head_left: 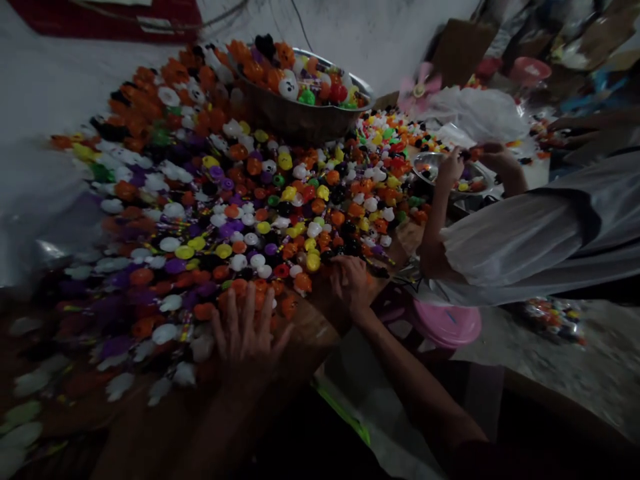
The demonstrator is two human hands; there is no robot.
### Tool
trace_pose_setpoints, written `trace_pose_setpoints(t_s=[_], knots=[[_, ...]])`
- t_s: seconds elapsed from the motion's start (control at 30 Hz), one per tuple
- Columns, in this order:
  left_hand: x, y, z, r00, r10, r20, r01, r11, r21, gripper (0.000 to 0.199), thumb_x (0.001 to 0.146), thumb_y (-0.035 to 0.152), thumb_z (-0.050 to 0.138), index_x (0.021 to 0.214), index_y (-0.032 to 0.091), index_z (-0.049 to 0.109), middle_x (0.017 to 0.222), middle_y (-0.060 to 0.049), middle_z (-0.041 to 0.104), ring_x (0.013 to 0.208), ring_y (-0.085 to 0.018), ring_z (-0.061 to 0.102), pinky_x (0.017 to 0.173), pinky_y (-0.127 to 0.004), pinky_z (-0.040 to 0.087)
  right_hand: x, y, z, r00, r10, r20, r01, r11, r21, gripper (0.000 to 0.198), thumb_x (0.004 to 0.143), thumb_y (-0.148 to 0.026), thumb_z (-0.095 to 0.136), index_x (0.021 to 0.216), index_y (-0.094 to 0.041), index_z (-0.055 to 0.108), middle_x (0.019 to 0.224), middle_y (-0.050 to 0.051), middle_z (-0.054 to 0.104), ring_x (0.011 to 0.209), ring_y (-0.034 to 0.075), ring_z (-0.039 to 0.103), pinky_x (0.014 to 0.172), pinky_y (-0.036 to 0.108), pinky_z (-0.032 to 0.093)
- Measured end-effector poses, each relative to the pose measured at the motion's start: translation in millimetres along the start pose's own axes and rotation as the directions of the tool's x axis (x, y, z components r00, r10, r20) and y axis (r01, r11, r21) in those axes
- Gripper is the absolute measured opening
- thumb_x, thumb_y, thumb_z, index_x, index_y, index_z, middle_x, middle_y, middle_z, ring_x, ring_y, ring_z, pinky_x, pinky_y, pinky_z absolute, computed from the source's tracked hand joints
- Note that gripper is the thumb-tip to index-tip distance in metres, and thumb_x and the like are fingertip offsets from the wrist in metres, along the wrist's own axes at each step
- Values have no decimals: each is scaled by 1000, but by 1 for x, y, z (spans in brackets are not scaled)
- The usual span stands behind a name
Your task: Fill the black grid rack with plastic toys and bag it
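A big heap of small plastic novelty toys (260,220) in orange, white, yellow, purple, green and black covers the table. Some look like pumpkins or ghosts, and several have printed stick-like parts. My left hand (247,333) lies with its fingers spread over the near edge of the heap, touching orange and white pieces. To its right, my right hand (353,287) is at the heap's edge with its fingers curled together, beside black and orange pieces. Whatever may be in its fingertips is too small and dark to make out.
A metal bowl (310,120) full of similar toys stands at the back. On the right, a co-worker's hands (453,167) are over a smaller metal bowl (425,167). A pink stool (447,323) stands below the table edge, and a filled clear bag (553,320) lies on the floor.
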State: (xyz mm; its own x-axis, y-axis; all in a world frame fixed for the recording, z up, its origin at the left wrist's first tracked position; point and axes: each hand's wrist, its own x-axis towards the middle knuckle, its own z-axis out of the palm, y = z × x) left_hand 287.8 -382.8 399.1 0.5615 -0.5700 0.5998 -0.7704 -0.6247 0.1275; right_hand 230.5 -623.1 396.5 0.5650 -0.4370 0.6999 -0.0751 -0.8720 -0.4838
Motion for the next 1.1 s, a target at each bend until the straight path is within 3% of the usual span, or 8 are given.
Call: trace_pose_setpoints(t_s=[0.1,0.2,0.37,0.57,0.67,0.87,1.0,1.1], knots=[[26,-8,-3,998,-52,39,54,998,-36,68,98,40,57,158,17,38,159,-22,44,150,-44,37,120,-65,31,-4,4,-10,994,112,-9,-112,989,-93,21,93,-17,47,98,-22,66,93,6,73,91,21,65,84,35,42],[64,-21,0,985,-99,140,122,978,-168,57,98,34,47,148,7,48,148,-24,56,140,-39,52,114,-54,44,-2,-2,-16,991,126,48,-123,990,-74,19,95,-20,48,97,-21,67,88,5,72,85,20,64,81,34,41],[134,-31,10,928,-231,293,283,948,-148,56,93,42,56,139,9,57,128,-19,71,117,-36,68,103,-49,52,50,-15,-3,970,120,211,-110,992,-59,25,100,-20,45,104,-17,69,102,10,74,95,21,65,87,33,43],[194,-28,23,912,-128,389,139,990,0,46,90,16,46,131,5,65,128,-19,70,122,-35,63,108,-46,47,136,-26,40,815,80,574,144,931,-336,32,99,-18,46,116,-14,73,127,16,68,121,32,53,100,44,36],[202,-26,31,900,-114,421,115,993,24,43,84,9,44,116,9,73,122,-17,71,119,-34,63,106,-44,48,155,-22,59,733,94,673,231,897,-377,33,96,-14,46,109,-10,76,120,21,71,123,35,49,102,48,33],[186,-13,41,877,-106,468,91,994,54,35,85,28,54,107,13,77,119,-19,68,119,-37,61,99,-47,51,159,-11,70,676,78,733,234,920,-314,30,90,-15,52,107,-15,77,121,16,72,121,35,53,104,52,32],[184,-3,43,845,-157,511,129,988,90,49,96,40,42,105,9,78,111,-23,71,110,-39,66,95,-50,53,169,-9,67,653,73,754,211,939,-273,30,83,-17,60,110,-19,74,116,12,74,116,33,59,101,49,36],[188,2,43,831,-190,523,151,982,118,50,95,47,46,104,11,79,116,-24,70,114,-41,64,97,-51,52,181,-5,61,692,69,718,149,960,-236,33,85,-18,57,115,-16,70,111,12,74,104,28,64,92,40,42]])
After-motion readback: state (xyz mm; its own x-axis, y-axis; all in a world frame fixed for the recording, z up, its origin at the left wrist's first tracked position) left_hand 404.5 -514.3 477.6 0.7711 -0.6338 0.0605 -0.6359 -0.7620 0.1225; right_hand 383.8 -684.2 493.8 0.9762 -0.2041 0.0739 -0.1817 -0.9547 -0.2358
